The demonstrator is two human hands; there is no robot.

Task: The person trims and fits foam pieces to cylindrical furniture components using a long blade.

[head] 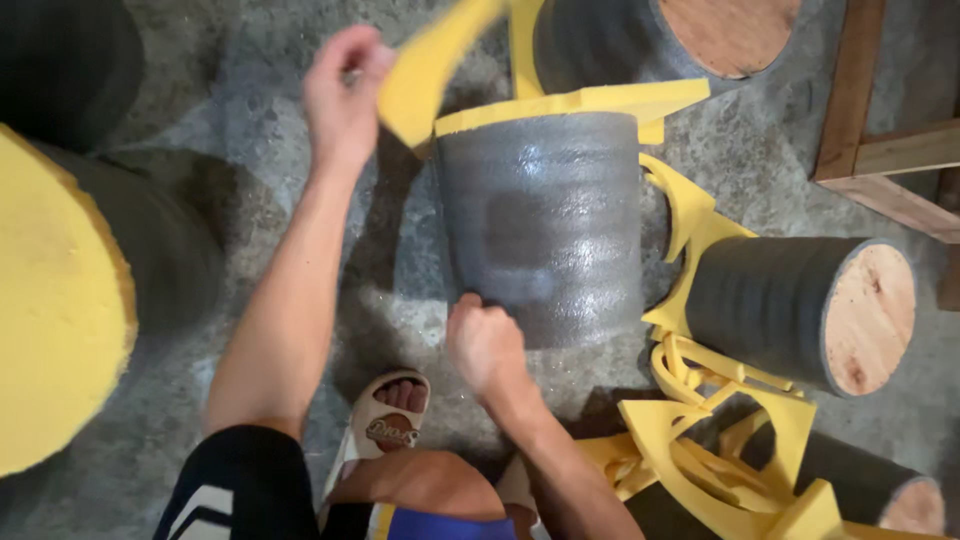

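Observation:
A grey foam-wrapped cylinder [545,225] lies on the concrete floor with a yellow foam slab [590,103] against its far end. My left hand [343,88] is closed on a strip of yellow foam [425,72] that rises from the slab's left corner. My right hand [484,343] is fisted at the cylinder's near rim, gripping the edge of the grey wrap. My sandalled foot [388,415] rests just below it.
Other grey cylinders with wooden ends lie at the right [805,310], top [665,40] and bottom right [865,490]. Yellow foam offcuts [710,430] pile at the lower right. A large yellow-topped round piece [55,300] sits left. Wooden frame [885,140] at upper right.

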